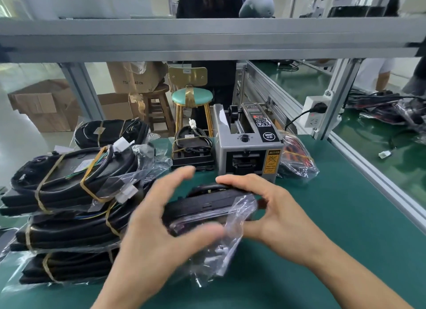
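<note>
I am looking down at a green table (334,228) with two bare hands over its middle. The right hand (272,207) grips the right end of a black unit (207,205), fingers curled over its far edge and thumb on the near side. The unit lies level between the hands, just above the table, its near-right part in a clear bag (230,237) that hangs loose towards me. The left hand (161,218) is blurred and spread wide at the unit's left end, thumb across the bag's near side; I cannot tell whether it touches. Just beyond the hands stands a grey tape dispenser (249,152). To the left lies a stack (69,193) of like units with coiled cables, bound with yellow bands, some in bags.
</note>
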`<action>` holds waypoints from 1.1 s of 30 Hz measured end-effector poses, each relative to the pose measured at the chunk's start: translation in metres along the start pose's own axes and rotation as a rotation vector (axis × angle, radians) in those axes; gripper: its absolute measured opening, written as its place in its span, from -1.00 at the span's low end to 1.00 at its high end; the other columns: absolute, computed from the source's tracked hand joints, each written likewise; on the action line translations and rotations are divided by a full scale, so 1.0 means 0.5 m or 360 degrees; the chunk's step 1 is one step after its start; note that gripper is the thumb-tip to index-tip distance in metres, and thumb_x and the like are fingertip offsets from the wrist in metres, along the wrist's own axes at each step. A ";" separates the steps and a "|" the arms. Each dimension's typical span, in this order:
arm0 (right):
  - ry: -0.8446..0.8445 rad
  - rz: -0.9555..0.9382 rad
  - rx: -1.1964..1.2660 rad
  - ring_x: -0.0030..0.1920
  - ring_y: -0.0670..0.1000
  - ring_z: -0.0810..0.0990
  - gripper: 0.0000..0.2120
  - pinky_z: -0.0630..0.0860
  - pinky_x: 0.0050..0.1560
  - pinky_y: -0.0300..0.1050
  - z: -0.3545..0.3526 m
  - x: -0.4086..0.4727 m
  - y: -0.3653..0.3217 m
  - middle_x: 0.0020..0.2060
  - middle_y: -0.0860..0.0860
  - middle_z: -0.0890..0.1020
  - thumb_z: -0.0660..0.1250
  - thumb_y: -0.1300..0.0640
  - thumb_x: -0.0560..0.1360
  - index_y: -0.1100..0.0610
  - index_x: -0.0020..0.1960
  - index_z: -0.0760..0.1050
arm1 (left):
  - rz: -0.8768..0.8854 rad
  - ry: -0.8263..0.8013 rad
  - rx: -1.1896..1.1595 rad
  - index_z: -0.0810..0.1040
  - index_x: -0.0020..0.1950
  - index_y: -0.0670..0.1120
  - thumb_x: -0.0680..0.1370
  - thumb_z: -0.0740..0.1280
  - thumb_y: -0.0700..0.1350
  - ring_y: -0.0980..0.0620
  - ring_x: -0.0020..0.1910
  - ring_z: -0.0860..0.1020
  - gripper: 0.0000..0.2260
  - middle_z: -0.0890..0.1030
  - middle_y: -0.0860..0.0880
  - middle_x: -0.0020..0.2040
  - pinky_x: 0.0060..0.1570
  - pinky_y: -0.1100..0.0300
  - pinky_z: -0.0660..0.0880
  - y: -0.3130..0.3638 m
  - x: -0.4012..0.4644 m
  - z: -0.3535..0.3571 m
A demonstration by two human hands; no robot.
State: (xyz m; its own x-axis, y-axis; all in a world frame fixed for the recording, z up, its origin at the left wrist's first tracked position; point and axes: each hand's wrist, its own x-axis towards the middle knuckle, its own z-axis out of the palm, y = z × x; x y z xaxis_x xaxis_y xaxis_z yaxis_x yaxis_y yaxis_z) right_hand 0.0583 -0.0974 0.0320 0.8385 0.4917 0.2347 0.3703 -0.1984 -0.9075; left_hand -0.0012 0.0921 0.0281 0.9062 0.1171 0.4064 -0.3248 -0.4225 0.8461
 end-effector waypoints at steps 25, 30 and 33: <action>0.1355 0.0800 0.0658 -0.12 -0.19 0.57 -0.87 0.39 -0.06 -0.29 0.001 0.136 0.132 -0.21 -0.16 0.64 0.42 0.21 0.46 0.01 -0.21 0.62 | -0.0143 0.0211 -0.0108 0.54 -0.23 0.17 -0.04 0.55 0.06 0.28 -0.18 0.60 -0.57 0.62 0.25 0.01 -0.24 0.55 0.44 0.001 0.005 0.008; 0.1477 0.0983 0.0563 -0.09 -0.02 0.56 -0.97 0.39 -0.03 -0.14 0.004 0.169 0.131 -0.17 -0.04 0.64 0.46 0.13 0.44 0.07 -0.14 0.62 | -0.0029 0.0349 -0.0056 0.55 -0.19 0.14 -0.02 0.52 0.13 0.24 -0.10 0.59 -0.56 0.61 0.19 -0.03 -0.16 0.55 0.44 0.006 -0.007 0.036; 0.1500 0.1011 0.0459 -0.10 0.00 0.56 -0.92 0.41 -0.05 -0.15 0.010 0.173 0.124 -0.14 -0.01 0.64 0.47 0.09 0.44 0.08 -0.10 0.63 | 0.0016 0.0370 -0.0015 0.54 -0.18 0.13 0.00 0.54 0.07 0.24 -0.07 0.58 -0.57 0.60 0.20 -0.04 -0.13 0.54 0.44 0.005 -0.011 0.043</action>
State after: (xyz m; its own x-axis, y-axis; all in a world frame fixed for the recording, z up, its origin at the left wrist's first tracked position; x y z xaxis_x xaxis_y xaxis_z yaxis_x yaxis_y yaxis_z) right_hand 0.1518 -0.0632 -0.0057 0.8493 -0.4734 -0.2338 -0.2244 0.0771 -0.9714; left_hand -0.0014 0.0709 0.0207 0.8164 0.3175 0.4823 -0.3369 -0.4163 0.8445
